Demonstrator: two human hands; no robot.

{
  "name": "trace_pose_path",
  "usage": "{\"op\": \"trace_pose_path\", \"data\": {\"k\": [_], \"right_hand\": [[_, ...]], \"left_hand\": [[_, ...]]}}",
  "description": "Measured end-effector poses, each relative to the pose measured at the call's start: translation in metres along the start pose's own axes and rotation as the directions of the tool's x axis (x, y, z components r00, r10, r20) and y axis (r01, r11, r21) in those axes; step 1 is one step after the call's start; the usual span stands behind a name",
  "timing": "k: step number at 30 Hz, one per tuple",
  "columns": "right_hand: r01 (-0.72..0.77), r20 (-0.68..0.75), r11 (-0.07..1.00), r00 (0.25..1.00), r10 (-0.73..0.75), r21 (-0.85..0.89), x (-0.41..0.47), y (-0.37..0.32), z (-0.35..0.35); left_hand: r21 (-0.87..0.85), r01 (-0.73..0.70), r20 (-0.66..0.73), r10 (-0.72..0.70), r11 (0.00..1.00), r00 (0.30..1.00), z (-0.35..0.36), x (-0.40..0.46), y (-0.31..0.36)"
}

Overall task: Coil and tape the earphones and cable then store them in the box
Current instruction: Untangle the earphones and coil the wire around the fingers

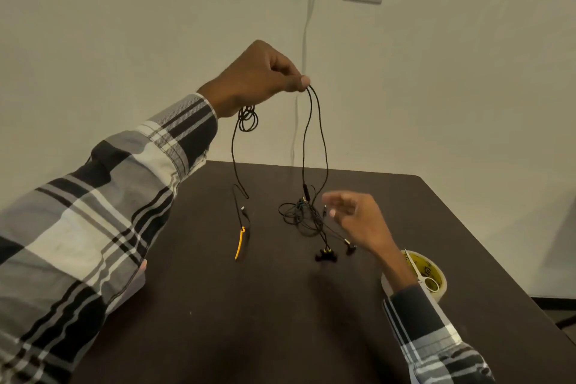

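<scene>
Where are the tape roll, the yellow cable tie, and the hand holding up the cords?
tape roll (438, 274): head view, on its inner yellow rim.
yellow cable tie (239, 245): head view, on the middle of its strip.
left hand (258, 78): head view, on the back of the hand.

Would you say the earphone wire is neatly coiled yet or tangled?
Tangled: the earphone wire hangs from the left hand into a loose snarl on the table.

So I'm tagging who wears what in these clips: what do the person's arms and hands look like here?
Both arms are in long sleeves of a plaid shirt, in black, grey and white checks with thin dark stripes. The left sleeve has a buttoned cuff at the wrist; the right sleeve matches. The left hand and right hand are bare: no gloves, rings or watch show.
</scene>
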State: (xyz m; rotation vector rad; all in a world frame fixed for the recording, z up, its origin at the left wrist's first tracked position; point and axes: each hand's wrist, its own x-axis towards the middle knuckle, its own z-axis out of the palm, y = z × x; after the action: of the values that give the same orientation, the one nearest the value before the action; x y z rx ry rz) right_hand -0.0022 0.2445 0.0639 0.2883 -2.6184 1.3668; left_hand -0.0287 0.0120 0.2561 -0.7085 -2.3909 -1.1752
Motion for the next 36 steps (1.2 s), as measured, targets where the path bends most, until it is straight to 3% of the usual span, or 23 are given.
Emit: {"op": "trace_pose_path", "data": {"k": [2,4,9,15,25,27,29,31,33,36], "right_hand": [[0.104,-0.187,0.987,0.979,-0.08,0.126,0.003,-0.029,-0.01],[0.22,-0.281,0.942,0.949,-0.147,0.252,0.004,-0.063,-0.018],[0.42,-0.273,0.869,0.896,-0.351,0.26,0.013,-0.117,-0.027],[0.376,-0.288,0.902,0.906,-0.31,0.212,0.019,-0.119,-0.039],[0.298,-0.335,0.894,0.925,-0.183,0.335,0.007,-0.109,-0.081],[0.208,-0.259,0.948,0.955,-0.145,0.239,0.007,-0.1,-0.089],[0.107,-0.137,0.994,0.985,-0.107,-0.011,0.01,-0.091,-0.093],[0.081,-0.064,0.968,0.993,-0.099,-0.237,0.011,-0.087,-0.086],[0.126,-0.067,0.957,0.987,-0.148,-0.263,0.009,-0.092,-0.073],[0.245,-0.036,0.962,0.967,-0.251,-0.123,0.002,-0.109,-0.048]], "left_hand": [[-0.002,-0.007,0.062,0.007,1.0,0.998,0.006,-0.004,0.001],[-0.008,-0.015,0.124,0.016,1.0,0.992,0.013,-0.008,0.004],[-0.048,-0.007,0.234,0.018,0.999,0.972,0.028,-0.017,0.011],[-0.174,0.158,0.235,-0.115,0.972,0.965,0.016,-0.032,-0.006],[-0.266,0.292,0.269,-0.22,0.919,0.938,0.004,-0.068,-0.056],[-0.285,0.297,0.275,-0.219,0.911,0.936,0.002,-0.071,-0.063],[-0.299,0.294,0.28,-0.212,0.908,0.937,0.004,-0.074,-0.066],[-0.314,0.291,0.287,-0.201,0.904,0.937,0.008,-0.075,-0.065],[-0.326,0.279,0.306,-0.178,0.903,0.935,0.014,-0.075,-0.059],[-0.311,0.245,0.342,-0.132,0.918,0.931,0.025,-0.074,-0.048]]}}
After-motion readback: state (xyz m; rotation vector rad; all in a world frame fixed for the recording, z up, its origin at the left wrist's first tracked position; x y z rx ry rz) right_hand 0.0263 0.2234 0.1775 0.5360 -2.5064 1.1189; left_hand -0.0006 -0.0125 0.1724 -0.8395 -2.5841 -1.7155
